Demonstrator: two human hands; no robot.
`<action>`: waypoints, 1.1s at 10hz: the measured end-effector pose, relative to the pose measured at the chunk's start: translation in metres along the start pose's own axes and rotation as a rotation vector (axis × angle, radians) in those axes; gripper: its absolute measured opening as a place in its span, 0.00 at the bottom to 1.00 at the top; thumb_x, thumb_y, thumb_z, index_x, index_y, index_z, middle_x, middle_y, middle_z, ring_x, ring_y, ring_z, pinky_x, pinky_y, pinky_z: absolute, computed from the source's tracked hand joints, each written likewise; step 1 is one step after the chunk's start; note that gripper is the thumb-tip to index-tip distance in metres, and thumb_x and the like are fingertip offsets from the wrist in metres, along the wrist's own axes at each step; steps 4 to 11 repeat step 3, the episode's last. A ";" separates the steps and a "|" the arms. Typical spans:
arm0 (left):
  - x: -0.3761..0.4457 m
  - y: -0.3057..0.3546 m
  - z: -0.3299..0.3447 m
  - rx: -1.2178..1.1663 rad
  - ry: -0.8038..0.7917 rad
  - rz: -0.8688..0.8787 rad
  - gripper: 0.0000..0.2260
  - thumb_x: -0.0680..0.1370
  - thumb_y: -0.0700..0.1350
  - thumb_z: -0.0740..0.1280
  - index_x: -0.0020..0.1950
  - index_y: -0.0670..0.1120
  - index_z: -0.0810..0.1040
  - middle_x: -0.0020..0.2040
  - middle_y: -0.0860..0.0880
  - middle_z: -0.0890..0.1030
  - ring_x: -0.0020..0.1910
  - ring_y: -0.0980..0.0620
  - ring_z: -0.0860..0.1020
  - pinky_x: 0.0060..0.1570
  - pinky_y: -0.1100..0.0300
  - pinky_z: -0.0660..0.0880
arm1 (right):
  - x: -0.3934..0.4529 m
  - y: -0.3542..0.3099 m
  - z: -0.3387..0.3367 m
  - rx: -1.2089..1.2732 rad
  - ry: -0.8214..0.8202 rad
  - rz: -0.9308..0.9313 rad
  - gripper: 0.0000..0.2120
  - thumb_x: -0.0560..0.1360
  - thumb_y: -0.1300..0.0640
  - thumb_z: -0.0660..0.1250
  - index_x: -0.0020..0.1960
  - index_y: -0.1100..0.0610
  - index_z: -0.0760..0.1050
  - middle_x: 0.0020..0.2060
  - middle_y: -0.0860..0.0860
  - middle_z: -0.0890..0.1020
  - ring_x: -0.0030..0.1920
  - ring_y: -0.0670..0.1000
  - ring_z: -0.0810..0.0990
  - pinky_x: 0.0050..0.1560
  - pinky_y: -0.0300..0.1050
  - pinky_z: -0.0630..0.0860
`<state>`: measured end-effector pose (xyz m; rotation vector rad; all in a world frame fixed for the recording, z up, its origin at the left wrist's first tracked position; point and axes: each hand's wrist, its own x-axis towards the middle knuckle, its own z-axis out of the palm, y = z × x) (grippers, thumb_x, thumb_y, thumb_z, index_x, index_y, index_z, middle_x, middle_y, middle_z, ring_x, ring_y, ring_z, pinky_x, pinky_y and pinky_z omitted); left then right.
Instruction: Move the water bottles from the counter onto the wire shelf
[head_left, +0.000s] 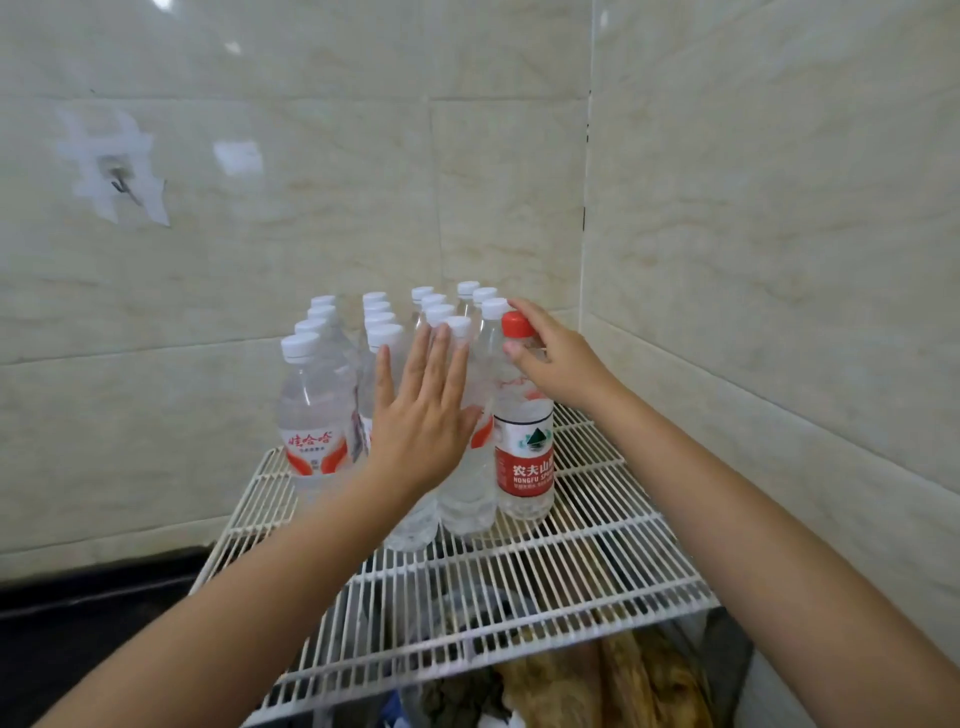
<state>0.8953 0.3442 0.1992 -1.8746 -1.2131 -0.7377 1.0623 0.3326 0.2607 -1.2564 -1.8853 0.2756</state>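
Many ribbed clear plastic bottles (317, 410)

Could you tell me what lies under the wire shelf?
Through the wire shelf show brownish bundles and dark items; the bottles and arms hide the rest.

- Your left arm reaches forward from the lower left, bare forearm rising toward the middle of the view.
- Your left hand (423, 410) is flat, back toward you, fingers straight and close together pointing up, thumb out to the right, palm against the bottles in front of it.
- Your right arm comes in from the lower right, bare forearm angled up and to the left.
- Your right hand (553, 356) is curled round the neck of the red-capped bottle (523, 431), thumb on the near side, fingers wrapped behind just below the cap.
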 end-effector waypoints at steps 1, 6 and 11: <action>0.002 -0.003 0.020 0.047 0.101 -0.006 0.28 0.80 0.58 0.35 0.74 0.45 0.34 0.75 0.45 0.32 0.74 0.49 0.31 0.72 0.48 0.31 | -0.001 0.004 -0.005 0.012 0.038 -0.013 0.25 0.79 0.57 0.59 0.73 0.54 0.57 0.70 0.56 0.68 0.68 0.55 0.68 0.67 0.47 0.66; 0.002 -0.007 0.031 0.070 0.178 -0.043 0.28 0.80 0.58 0.35 0.74 0.43 0.33 0.74 0.46 0.28 0.74 0.50 0.30 0.72 0.49 0.31 | 0.008 0.010 -0.009 0.088 0.213 -0.017 0.20 0.78 0.60 0.60 0.70 0.60 0.65 0.69 0.57 0.70 0.69 0.54 0.68 0.71 0.50 0.65; 0.002 -0.007 0.031 0.070 0.178 -0.043 0.28 0.80 0.58 0.35 0.74 0.43 0.33 0.74 0.46 0.28 0.74 0.50 0.30 0.72 0.49 0.31 | 0.008 0.010 -0.009 0.088 0.213 -0.017 0.20 0.78 0.60 0.60 0.70 0.60 0.65 0.69 0.57 0.70 0.69 0.54 0.68 0.71 0.50 0.65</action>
